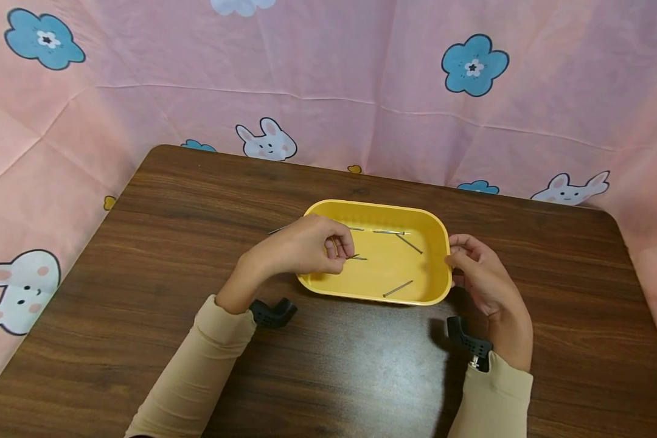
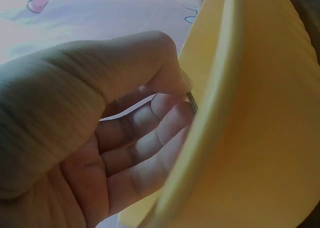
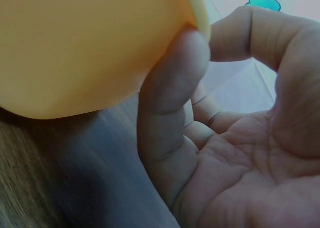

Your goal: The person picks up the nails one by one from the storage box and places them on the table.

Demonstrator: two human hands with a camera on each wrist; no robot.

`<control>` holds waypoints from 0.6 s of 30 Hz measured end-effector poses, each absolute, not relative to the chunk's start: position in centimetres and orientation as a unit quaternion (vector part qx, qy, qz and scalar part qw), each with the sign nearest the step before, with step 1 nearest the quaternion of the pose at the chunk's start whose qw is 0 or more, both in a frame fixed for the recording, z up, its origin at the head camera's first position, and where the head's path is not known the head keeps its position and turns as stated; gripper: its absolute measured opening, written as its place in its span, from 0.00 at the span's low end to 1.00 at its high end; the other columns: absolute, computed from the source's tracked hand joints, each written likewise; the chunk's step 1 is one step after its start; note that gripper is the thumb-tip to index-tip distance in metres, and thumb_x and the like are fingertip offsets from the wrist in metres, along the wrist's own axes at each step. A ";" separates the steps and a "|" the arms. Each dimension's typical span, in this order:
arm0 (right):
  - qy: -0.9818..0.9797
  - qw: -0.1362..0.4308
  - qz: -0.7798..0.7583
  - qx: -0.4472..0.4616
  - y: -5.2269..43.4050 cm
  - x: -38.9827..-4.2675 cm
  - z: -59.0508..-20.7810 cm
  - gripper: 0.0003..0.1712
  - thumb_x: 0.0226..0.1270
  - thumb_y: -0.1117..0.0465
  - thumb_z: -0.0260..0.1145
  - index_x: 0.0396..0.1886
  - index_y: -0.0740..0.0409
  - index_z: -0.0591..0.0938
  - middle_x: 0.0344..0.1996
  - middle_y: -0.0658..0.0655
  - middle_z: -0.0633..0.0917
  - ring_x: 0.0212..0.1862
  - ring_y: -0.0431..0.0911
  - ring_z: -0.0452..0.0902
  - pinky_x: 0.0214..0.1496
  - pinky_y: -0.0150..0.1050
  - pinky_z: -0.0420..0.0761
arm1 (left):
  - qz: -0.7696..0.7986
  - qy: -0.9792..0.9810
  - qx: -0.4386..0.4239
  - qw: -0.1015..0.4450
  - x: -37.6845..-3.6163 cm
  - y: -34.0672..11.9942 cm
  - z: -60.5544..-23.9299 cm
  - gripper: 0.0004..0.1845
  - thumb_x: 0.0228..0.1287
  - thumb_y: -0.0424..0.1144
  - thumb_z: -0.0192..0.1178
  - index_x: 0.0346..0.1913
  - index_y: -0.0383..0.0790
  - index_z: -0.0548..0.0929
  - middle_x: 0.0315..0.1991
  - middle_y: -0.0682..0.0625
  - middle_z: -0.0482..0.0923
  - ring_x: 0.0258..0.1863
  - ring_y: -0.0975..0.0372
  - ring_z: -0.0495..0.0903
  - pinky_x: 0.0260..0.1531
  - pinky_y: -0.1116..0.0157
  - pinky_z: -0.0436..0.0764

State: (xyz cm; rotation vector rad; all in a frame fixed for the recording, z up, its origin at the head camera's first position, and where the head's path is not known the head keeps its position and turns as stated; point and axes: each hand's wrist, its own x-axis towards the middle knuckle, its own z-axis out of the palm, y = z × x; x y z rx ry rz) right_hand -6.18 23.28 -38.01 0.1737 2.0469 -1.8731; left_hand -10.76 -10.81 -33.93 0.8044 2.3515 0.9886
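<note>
Nails [image 1: 398, 288] lie in the tray [image 1: 437, 226], mid-table [image 1: 142, 243], a hand at each end.

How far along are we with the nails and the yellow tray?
Done, by the look of it: several nails, such as one near the front wall, lie loose in the yellow tray. In hand: the left hand pinches a nail over the tray's left rim, while the right hand steadies the right rim. Left: one nail shows beyond the left hand, seemingly outside the tray.

Glossy yellow plastic tray [image 1: 438, 243], metal nails [image 1: 398, 288], wood-grain table [image 1: 170, 243].
</note>
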 end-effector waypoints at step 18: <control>0.725 0.178 -0.662 0.071 23.2 -6.1 -37.9 0.11 0.79 0.65 0.58 0.56 0.58 0.71 0.34 0.44 0.83 0.36 0.38 0.81 0.37 0.32 0.89 | 0.382 0.858 0.272 0.210 -11.0 -11.5 -33.4 0.09 0.59 0.30 0.66 0.43 0.39 0.89 0.36 0.52 0.88 0.34 0.62 0.85 0.39 0.65 0.87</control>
